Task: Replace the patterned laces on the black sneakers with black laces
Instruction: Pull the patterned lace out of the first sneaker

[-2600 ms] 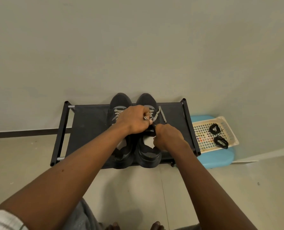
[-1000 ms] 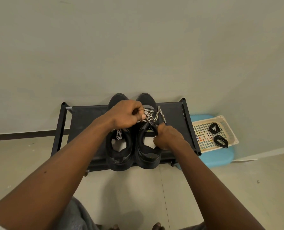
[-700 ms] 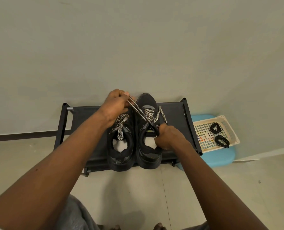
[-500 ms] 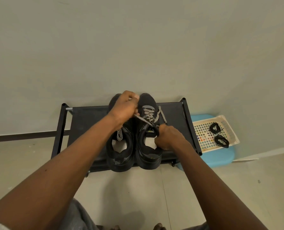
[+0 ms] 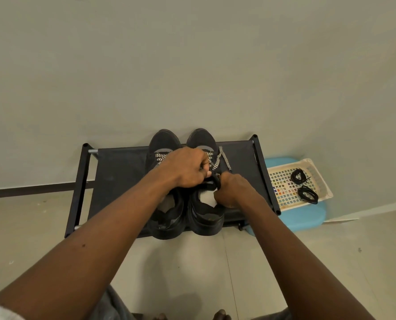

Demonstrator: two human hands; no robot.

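Two grips on the right sneaker: left hand pinches its patterned lace, right hand clutches what looks like the tongue. Sneaker stands on a rack; black laces lie in a basket nearby.

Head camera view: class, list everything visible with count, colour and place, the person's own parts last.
wall: one, pale grey-green, at the back
floor: one, beige tiles, below the wall
rack: one, black, on the floor against the wall
stool: one, light blue, right of the rack
basket: one, cream, on the stool
sneakers: two, black, side by side on the rack
patterned laces: two, black-and-white, threaded in the sneakers
black laces: two coils, black, in the basket
left hand: one, gripping the patterned lace of the right-hand sneaker
right hand: one, gripping that sneaker near its opening
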